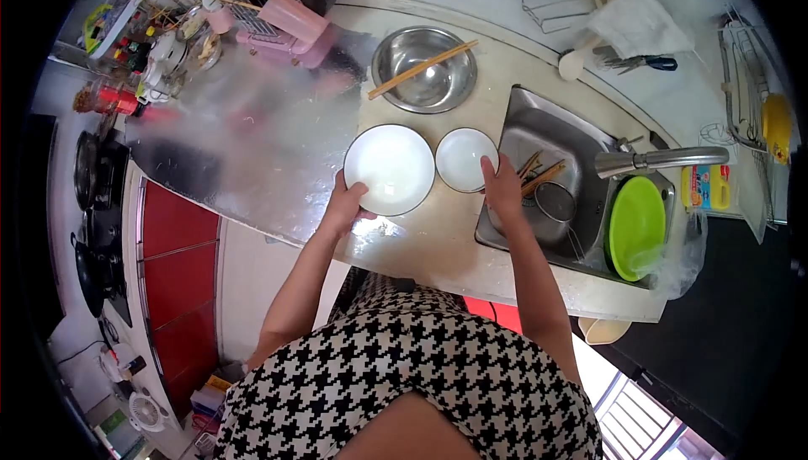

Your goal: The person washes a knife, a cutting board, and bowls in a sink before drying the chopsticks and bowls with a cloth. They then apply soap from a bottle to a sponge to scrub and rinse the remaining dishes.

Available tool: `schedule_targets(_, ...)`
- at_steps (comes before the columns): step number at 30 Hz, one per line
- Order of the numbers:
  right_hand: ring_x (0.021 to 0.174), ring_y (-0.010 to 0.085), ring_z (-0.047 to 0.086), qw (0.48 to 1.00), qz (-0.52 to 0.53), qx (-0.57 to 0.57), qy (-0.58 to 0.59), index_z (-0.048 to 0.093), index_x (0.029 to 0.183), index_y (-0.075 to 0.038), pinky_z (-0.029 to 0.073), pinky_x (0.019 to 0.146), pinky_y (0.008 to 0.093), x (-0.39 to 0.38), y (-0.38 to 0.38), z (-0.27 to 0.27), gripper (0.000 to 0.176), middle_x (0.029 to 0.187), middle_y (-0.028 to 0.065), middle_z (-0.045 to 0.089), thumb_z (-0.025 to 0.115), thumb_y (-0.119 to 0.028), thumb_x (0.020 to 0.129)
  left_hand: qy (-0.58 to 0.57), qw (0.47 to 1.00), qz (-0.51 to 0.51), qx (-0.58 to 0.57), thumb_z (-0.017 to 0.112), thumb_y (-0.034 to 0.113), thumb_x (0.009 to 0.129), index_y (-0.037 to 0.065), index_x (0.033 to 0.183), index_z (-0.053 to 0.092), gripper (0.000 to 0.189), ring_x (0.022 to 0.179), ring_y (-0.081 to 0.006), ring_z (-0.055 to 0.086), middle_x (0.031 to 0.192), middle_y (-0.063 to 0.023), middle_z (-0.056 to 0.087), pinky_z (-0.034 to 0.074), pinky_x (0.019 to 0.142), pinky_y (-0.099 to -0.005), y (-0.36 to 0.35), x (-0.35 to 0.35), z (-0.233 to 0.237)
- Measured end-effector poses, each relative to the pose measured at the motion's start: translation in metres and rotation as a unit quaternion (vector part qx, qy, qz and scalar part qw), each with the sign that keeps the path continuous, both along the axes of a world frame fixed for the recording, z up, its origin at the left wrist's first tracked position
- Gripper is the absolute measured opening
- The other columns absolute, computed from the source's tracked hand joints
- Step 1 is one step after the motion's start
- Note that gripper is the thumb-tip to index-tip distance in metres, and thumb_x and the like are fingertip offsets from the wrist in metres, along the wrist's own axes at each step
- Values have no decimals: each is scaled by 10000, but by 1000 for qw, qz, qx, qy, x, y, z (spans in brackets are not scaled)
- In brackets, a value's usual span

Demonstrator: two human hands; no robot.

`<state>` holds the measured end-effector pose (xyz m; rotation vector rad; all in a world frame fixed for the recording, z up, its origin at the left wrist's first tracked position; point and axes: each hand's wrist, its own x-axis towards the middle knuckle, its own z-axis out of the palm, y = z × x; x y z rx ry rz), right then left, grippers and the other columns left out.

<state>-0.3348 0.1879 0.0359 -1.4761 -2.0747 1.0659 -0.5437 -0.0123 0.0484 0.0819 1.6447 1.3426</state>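
We take the sink (547, 127) as our landmark. Two white dishes are in hand on its left side, over the worktop (454, 249).

Left hand (343, 205): on the large white dish (389, 170), the farther of the two from the sink. We see the thumb over the near-left rim and the fingers going underneath, so the grip is a pinch on the edge.

Right hand (503, 186): on the small white bowl (463, 159), just beside the sink's left edge. Thumb inside the rim, other fingers mostly hidden below; again we read a rim pinch. The two dishes sit side by side, rims very close; we cannot tell whether they touch, or whether either bears on the surface beneath.

Beyond both, off the sink's far left corner, we note a steel bowl (433, 88) with light wooden chopsticks (423, 69) laid across its rim.

Within the sink: a round strainer (555, 202) and some brown sticks (543, 178). At its right end we record a green basin (637, 228), seemingly tilted, and the faucet (665, 158) reaching in above.
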Motion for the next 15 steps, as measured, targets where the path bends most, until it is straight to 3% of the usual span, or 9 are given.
schedule_targets(2, 636, 279, 625, 953, 24, 289, -87, 536, 1079, -42, 495, 584, 362, 6, 6, -22, 364, 846, 158, 624, 511, -341, 874, 47, 999, -17, -15, 482, 107, 775, 59, 1312, 234, 593, 878, -302, 585, 1148, -203, 470, 570, 555, -372, 1, -2, -6)
schedule_targets(5, 748, 290, 619, 990, -1, 141, -20, 578, 1031, -61, 469, 680, 362, 20, 3, 9, 352, 851, 136, 631, 495, -366, 876, 70, 997, -30, 26, 450, 53, 767, 110, 1362, 169, 661, 895, -317, 588, 1177, -212, 459, 569, 528, -363, 7, 1, 0)
schedule_targets(9, 701, 236, 607, 999, -53, 11, 4, 611, 940, -48, 465, 653, 340, 43, 37, 39, 279, 782, 110, 621, 517, -301, 871, 59, 996, -72, 19, 439, 43, 762, 115, 1370, 126, 687, 892, -314, 593, 1214, -215, 433, 562, 490, -337, 11, 0, -5)
schedule_targets(12, 632, 171, 578, 972, -109, 171, 120, 588, 984, -25, 464, 611, 308, 32, 75, 89, 250, 761, 81, 614, 545, -241, 866, 70, 996, -49, 9, 445, 60, 764, 119, 1375, 98, 705, 910, -314, 586, 1216, -211, 436, 546, 444, -310, 20, 6, 3)
schedule_targets(13, 639, 147, 561, 951, -143, 171, 214, 576, 1005, -13, 455, 598, 281, 26, 93, 108, 258, 770, 73, 611, 564, -225, 858, 77, 996, -51, -13, 444, 67, 768, 115, 1378, 132, 687, 952, -307, 572, 1229, -205, 429, 557, 576, -360, 23, 8, 13)
schedule_targets(15, 677, 118, 543, 893, -214, 180, 352, 551, 1043, 11, 438, 577, 234, 9, 132, 151, 302, 816, 68, 608, 601, -207, 840, 290, 953, -79, -35, 466, 81, 774, 132, 1367, 208, 649, 976, -321, 548, 1207, -200, 427, 490, 726, -383, 24, 10, 8)
